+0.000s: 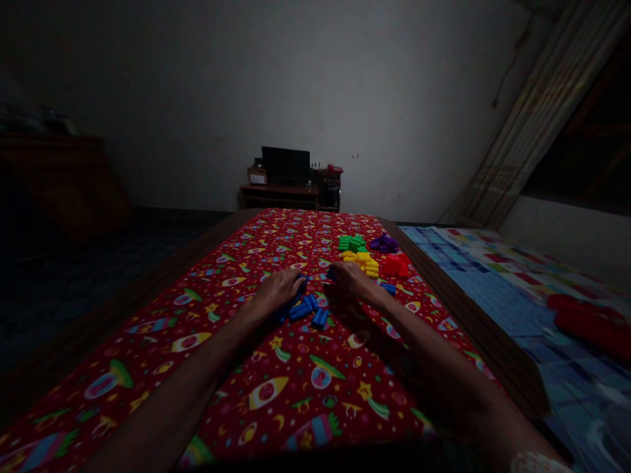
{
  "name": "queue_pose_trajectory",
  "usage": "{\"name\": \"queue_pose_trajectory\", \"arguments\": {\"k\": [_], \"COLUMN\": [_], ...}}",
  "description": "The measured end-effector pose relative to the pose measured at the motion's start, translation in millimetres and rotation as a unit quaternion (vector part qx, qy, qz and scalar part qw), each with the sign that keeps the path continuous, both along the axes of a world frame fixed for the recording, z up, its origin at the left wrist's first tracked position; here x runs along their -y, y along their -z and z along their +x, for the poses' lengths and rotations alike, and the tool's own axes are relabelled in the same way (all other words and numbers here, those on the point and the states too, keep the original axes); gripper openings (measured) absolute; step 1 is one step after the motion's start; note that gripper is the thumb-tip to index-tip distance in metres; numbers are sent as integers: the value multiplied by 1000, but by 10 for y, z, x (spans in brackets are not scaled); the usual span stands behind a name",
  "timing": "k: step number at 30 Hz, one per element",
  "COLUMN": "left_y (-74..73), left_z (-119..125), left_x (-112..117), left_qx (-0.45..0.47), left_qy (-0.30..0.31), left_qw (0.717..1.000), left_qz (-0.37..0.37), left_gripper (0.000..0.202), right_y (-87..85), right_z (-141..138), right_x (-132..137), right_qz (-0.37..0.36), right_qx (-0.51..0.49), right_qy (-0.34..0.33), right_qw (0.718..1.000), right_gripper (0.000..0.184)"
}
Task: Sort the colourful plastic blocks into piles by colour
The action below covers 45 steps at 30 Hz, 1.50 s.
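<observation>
My left hand (279, 288) is closed, with its fingers curled over a blue plastic block (303, 282) at the thumb side. Several more blue blocks (302, 309) lie loose beside and below it on the red patterned cloth (266, 394). A little to the right, my right hand (352, 278) pinches a dark blue block (331, 272) at its fingertips. Beyond that hand lies a pile of yellow blocks (365, 263), and another blue block (388, 288) shows past the right wrist. The dim light hides the exact shape of the pieces.
Green blocks (351, 244), purple blocks (384, 244) and red blocks (396, 265) lie in separate piles at the far right of the table. A monitor (286, 165) stands on a desk by the wall. To the right is a blue checked surface (473, 289).
</observation>
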<state>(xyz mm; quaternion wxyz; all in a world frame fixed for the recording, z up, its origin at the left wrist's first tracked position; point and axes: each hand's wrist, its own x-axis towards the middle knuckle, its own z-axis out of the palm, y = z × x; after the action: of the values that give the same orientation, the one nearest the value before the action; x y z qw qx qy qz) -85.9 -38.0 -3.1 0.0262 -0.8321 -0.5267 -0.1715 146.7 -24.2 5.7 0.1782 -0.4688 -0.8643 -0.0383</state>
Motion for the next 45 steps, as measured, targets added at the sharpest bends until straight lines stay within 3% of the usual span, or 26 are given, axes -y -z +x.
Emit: {"name": "queue_pose_trajectory", "arguments": {"k": [5,10,14,19,23,26,28,33,36,40,45], "left_y": [-49,-111,-155,-192,-176,-159,-160,-224,-256,-223,-169], "left_z": [86,231,340,444,528,601,630,451,152,-189,-239], "left_x": [58,129,185,239,310,393,433,318,112,-105,-123], "left_qx": [-6,64,137,219,265,278,273,206,133,44,25], "left_qy": [6,61,97,142,170,206,220,199,132,40,27], "left_qw": [1000,996,985,961,944,928,923,952,980,992,982], "left_qz": [15,2,-28,-89,-95,-136,-159,-109,-68,-108,-184], "left_gripper": [27,28,29,33,34,30,27,25,27,28,21], "right_y": [-145,14,113,-58,-143,-67,-1,24,-6,34,104], "right_z": [854,1330,1348,1174,753,449,367,650,985,1346,1470], "right_x": [279,500,590,709,872,957,971,944,939,926,970], "right_qz": [77,46,4,27,6,-24,-29,-30,-13,-21,-27], "right_qx": [-110,-130,-149,-179,-238,-237,-230,-237,-227,-201,-115], "right_qy": [77,137,120,118,7,-77,-86,-8,57,123,182], "right_qw": [988,981,982,976,971,968,969,971,972,972,976], "right_gripper": [26,27,27,29,31,33,32,29,29,27,29]}}
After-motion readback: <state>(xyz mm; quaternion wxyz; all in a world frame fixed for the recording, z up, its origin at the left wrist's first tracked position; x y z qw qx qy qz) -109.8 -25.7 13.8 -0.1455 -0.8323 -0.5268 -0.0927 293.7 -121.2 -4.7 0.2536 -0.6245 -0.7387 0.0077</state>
